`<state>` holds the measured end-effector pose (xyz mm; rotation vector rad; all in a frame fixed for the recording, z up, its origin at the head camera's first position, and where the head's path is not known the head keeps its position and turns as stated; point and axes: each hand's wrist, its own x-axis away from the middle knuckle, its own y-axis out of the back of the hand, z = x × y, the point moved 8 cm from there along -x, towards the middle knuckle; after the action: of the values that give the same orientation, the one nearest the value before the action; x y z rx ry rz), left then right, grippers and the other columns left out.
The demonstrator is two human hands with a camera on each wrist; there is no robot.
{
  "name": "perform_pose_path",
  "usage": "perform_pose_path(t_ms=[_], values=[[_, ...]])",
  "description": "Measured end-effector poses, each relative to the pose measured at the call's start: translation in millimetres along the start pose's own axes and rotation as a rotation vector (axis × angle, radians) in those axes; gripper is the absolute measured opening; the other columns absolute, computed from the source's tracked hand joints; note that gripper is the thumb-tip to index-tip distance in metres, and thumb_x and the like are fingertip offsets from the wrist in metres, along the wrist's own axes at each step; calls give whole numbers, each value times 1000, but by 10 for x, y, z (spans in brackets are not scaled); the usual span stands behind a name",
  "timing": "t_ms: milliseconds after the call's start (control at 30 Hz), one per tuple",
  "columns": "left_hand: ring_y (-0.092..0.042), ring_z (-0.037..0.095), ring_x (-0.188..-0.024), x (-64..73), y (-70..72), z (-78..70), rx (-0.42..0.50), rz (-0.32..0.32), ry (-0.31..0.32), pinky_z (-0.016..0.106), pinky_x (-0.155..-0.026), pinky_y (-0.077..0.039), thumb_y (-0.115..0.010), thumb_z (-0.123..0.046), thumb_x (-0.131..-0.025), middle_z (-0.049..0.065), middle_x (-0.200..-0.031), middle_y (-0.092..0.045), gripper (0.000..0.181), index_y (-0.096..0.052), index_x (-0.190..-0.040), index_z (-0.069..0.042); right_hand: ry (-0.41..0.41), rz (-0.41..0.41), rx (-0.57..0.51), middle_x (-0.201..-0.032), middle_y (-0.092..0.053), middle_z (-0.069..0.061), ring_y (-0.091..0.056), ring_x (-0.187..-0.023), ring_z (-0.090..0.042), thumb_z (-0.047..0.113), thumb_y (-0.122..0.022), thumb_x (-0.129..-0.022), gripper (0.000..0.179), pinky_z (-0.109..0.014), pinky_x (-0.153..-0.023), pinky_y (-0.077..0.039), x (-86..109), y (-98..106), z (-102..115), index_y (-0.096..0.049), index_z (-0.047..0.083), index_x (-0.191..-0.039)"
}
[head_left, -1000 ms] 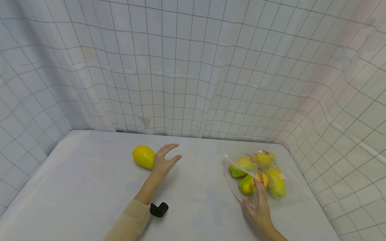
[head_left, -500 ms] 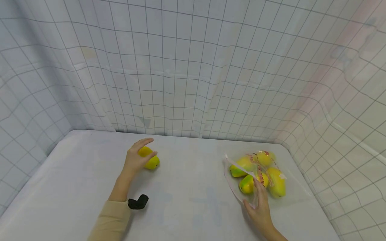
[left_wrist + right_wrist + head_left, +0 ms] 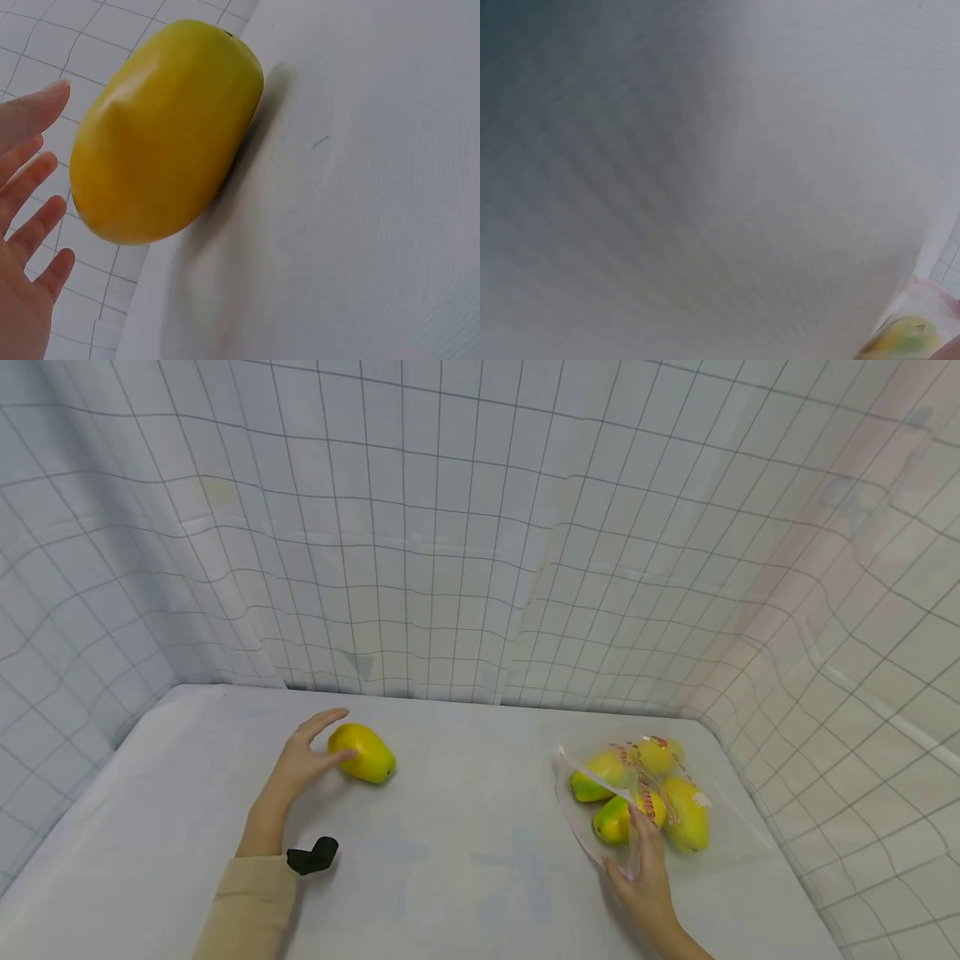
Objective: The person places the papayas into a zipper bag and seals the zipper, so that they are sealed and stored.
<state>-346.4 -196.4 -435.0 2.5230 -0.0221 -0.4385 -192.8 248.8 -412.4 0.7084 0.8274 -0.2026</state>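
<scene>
A yellow, mango-like fruit [image 3: 366,755] with a green-tinged end lies on the white table at the left. Beside it, my left hand [image 3: 302,762] reaches with thumb and fingers spread. The left wrist view shows a gap between these fingers [image 3: 28,229] and the fruit [image 3: 161,139]. On the right, a clear plastic bag [image 3: 726,831] with a pale pink rim and red print holds several similar fruits [image 3: 686,814]. My right hand [image 3: 647,893] holds the bag's rim at its mouth, thumb low and fingers higher. The right wrist view is mostly blurred white, with a bagged fruit [image 3: 907,336] in the corner.
White cloth covers the table [image 3: 465,827]. A grid-patterned curtain [image 3: 450,568] rises behind it and along both sides. A small black piece [image 3: 313,856] sits at my left wrist, beside the beige sleeve [image 3: 251,906].
My left hand has moved left, passing over the single fruit to its left side. That fruit's position looks nearly the same. My right hand and the bag have stayed in place.
</scene>
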Motion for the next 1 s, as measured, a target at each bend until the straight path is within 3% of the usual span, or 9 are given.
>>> perform_pose_path(t_ms=[200, 433, 733, 1000], values=[[-23, 42, -131, -11, -53, 130, 16, 133, 27, 61, -102, -22, -74, -24, -76, 20, -143, -33, 71, -40, -136, -4, 17, -6, -1, -119, -38, -37, -38, -112, -17, -27, -70, -45, 86, -9, -103, -22, 3, 1, 4, -34, -21, -124], [-22, 40, -132, -5, -101, 213, 50, 213, 37, 58, -103, -23, -74, -22, -77, 18, -144, -31, 71, -39, -136, -2, 19, -3, 0, -120, -38, -37, -37, -114, -13, -27, -70, -46, 85, -9, -104, -21, 10, -6, 2, -35, -21, -124], [-30, 43, -125, 10, -118, 258, 70, 196, 35, 61, -100, -25, -72, -9, -78, 26, -135, -38, 62, -42, -131, 5, 13, -1, 6, -119, -39, -37, -39, -106, -27, -27, -70, -46, 85, -9, -104, -21, 17, -14, -3, -35, -21, -123], [-34, 42, -122, 44, -156, 206, 112, 179, 31, 57, -100, -30, -73, -12, -78, 26, -133, -40, 63, -42, -131, 3, 33, -6, -8, -119, -39, -37, -37, -115, -12, -27, -70, -46, 85, -10, -105, -21, 9, -8, 3, -35, -22, -123]])
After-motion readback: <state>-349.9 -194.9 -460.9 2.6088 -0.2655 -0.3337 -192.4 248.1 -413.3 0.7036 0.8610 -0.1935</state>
